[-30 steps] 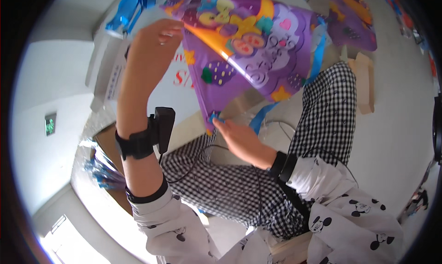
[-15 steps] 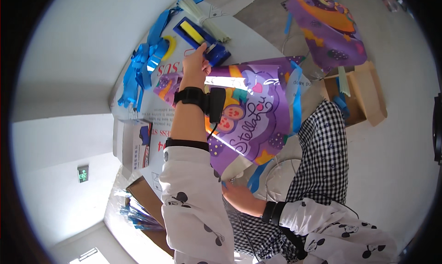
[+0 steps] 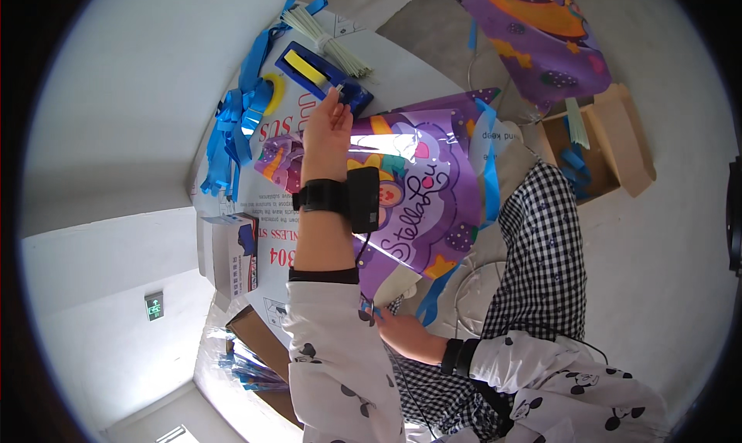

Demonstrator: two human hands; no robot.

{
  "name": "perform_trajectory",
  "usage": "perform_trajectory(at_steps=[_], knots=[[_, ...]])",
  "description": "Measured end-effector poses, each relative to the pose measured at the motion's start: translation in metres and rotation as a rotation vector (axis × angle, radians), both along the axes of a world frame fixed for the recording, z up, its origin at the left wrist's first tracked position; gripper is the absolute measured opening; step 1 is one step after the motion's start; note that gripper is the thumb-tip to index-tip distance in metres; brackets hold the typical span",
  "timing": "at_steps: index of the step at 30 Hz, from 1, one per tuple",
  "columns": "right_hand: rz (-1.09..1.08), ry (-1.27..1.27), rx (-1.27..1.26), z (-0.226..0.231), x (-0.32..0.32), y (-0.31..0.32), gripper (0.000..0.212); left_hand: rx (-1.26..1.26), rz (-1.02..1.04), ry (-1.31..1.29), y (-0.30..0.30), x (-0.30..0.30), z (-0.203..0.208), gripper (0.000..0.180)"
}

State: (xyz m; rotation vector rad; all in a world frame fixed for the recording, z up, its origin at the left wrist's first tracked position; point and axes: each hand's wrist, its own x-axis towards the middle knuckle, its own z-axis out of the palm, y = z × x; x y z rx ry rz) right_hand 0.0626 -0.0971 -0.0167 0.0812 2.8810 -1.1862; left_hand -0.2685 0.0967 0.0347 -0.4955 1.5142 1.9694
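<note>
Found both hands well apart. Left hand (image 3: 328, 130) extended forward, fingers bent, tips at the nearer end of a blue tape dispenser (image 3: 313, 70) with a yellow core; cannot tell whether gripping tape or merely resting there. Right hand (image 3: 413, 336) low, near the lap, thumb and fingertips closed on the lower corner of a purple sheet (image 3: 456, 165), with a small blue piece at the tips, kind unclear.

Noted beneath the left forearm: the same glossy sheet, printed with stars and cartoon shapes, partly over a white board (image 3: 394, 68) with red lettering. Along its right edge, a blue ribbon (image 3: 490, 168). On the left wrist, a black device (image 3: 363, 199) on a strap, with a thin cable attached.

Just beyond the dispenser, a bundle of pale sticks (image 3: 328, 45). To its left, heaped blue ribbons (image 3: 232, 126) beside a yellow ring (image 3: 274, 95). Nearer, at the board's left edge, a small white carton (image 3: 232, 253). Lower left, shiny packs (image 3: 255, 377) by brown cardboard.

Right of the board, checkered trousers (image 3: 537, 265) over a bent leg; beyond, an open cardboard box (image 3: 627, 145) containing sticks and blue strips. Just above it, a second purple sheet (image 3: 556, 76).
</note>
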Motion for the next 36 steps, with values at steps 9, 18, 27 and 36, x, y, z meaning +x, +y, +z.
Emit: perform_trajectory(at_steps=[9, 18, 27, 36], knots=[[-0.006, -0.009, -0.105, -0.007, 0.001, -0.003, 0.051, -0.001, 0.076, 0.176, -0.002, 0.013, -0.017, 0.019], [-0.007, -0.059, -0.173, -0.005, 0.002, -0.001, 0.047, 0.048, 0.106, 0.160, 0.003, 0.012, -0.023, 0.016], [0.011, 0.076, -0.248, -0.021, 0.004, -0.020, 0.047, -0.952, -0.174, 0.717, -0.026, 0.009, -0.049, 0.011], [0.049, -0.091, -0.146, 0.000, -0.004, 0.007, 0.059, -0.439, -0.683, 1.026, -0.196, 0.121, 0.138, 0.009]])
